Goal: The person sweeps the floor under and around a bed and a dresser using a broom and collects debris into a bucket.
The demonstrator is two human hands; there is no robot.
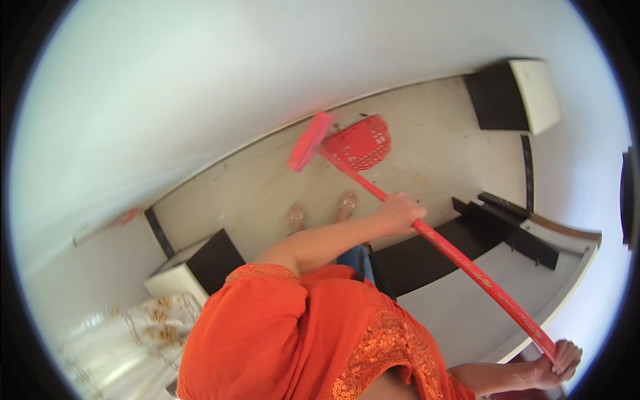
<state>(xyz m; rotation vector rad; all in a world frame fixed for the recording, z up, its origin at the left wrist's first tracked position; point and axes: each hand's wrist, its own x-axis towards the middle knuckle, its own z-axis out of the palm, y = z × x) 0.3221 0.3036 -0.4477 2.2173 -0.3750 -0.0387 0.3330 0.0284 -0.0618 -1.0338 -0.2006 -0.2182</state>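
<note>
Both my hands hold the long red handle (pixel 480 280) of a broom that slants from lower right to the upper middle. My left hand (pixel 402 215) is closed around its middle part, and my right hand (pixel 560 362) grips its upper end at the lower right. At the far end, the pink-red broom head (pixel 309 142) is blurred, over the floor near the wall. Just right of it a red plastic piece with a perforated pattern (pixel 360 143), possibly a basket or mat, lies on the floor, partly behind the handle.
A long white wall (pixel 200 100) borders the floor (pixel 415 130). One black-and-white cabinet (pixel 500 95) stands upper right, another (pixel 215 262) lower left. A dark-edged furniture frame with a grey panel (pixel 500 290) is at right. Patterned pale fabric (pixel 140 340) hangs lower left.
</note>
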